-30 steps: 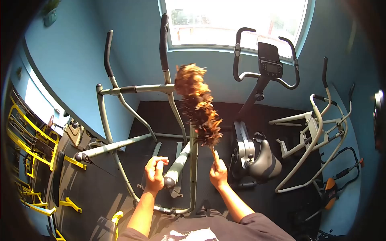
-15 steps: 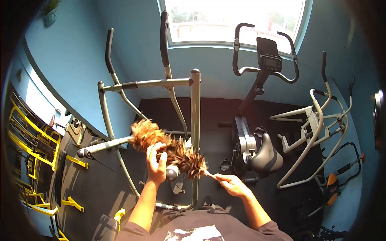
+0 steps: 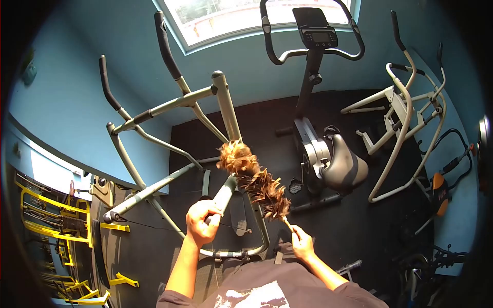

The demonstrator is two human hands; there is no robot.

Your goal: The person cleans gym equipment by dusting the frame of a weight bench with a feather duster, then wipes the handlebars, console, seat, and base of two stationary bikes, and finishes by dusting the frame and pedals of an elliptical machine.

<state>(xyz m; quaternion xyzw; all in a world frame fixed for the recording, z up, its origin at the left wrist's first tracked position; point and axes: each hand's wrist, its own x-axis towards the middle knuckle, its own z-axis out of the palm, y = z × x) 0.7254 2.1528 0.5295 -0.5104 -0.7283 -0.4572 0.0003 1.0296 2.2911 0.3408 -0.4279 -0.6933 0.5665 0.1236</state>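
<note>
Feather duster (image 3: 254,179): brown plume lying slantwise across the grey padded bar (image 3: 224,191) of the glider machine (image 3: 169,105), feathers touching the bar just above my left hand (image 3: 202,223). Its thin stick runs down-right into my right hand (image 3: 302,242).

Grip: right hand closed on the stick's end, fingers pinched round it. Left hand clenched round the lower end of the padded bar, steadying it.

Progress, my judgement only: dusting is on this one bar, mid-length. No dust line shows on the metal, so I cannot tell which tubes are done. The upright post and the two black-handled arms have no feathers on them now.

Round about: glider stands at the left edge of the black floor mat (image 3: 354,226). Exercise bike (image 3: 328,164) mid-mat, near. White strider (image 3: 405,118) toward the right edge, well apart. Window (image 3: 226,15) beyond the far edge. Yellow rack (image 3: 46,220) off the mat, far left.
</note>
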